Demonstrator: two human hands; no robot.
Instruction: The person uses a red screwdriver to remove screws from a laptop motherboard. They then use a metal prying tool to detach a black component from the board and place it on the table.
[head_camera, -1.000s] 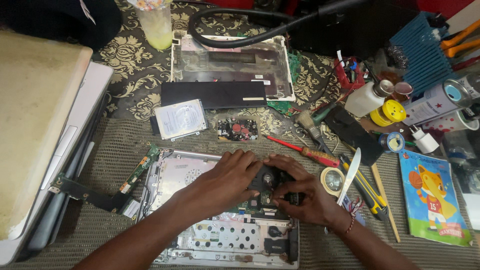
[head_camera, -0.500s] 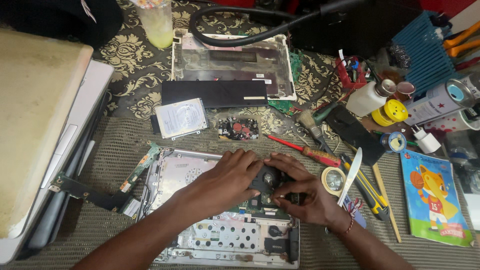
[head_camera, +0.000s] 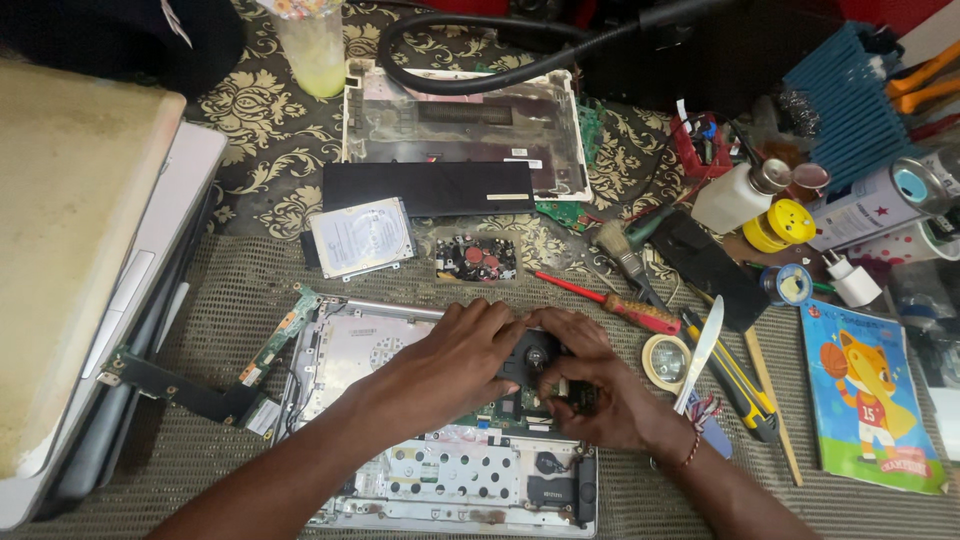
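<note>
Cooling fan (head_camera: 535, 352): black, round, seated in the circuit board of the opened laptop base (head_camera: 440, 480), upper right part of the chassis; partly covered by both hands.
Left hand (head_camera: 455, 360): laid flat over the board, fingers (head_camera: 497, 318) stretched onto the fan's left edge, pressing rather than gripping.
Right hand (head_camera: 590, 385): fingers curled in on the fan's right side and a small dark part beneath; whether they pinch it cannot be told.
Laptop base: silver, lid off, lying on a woven mat on the table (head_camera: 250, 190); its near edge runs to the bottom of the view.
Open room, left: bare silver plate inside the chassis, just beside the left hand.
Open room, right: narrow; tape roll (head_camera: 666, 360) and white plastic pry blade (head_camera: 700, 350) lie just beside the right wrist.
Obstructions, upper right: red-handled screwdriver (head_camera: 610, 303), brush (head_camera: 620, 250), yellow-and-black tool (head_camera: 735, 375), all near the right hand.
Obstructions, above: small circuit board with red parts (head_camera: 477, 257), hard drive (head_camera: 360, 236), black bar (head_camera: 428, 188), removed bottom cover (head_camera: 460, 125).
Left edge: loose green strip board (head_camera: 280, 335) touching the chassis corner; stacked closed laptops (head_camera: 90, 250) well apart.
Far right: white squeeze bottle (head_camera: 735, 195), yellow cap (head_camera: 782, 225), picture book (head_camera: 868, 395).
</note>
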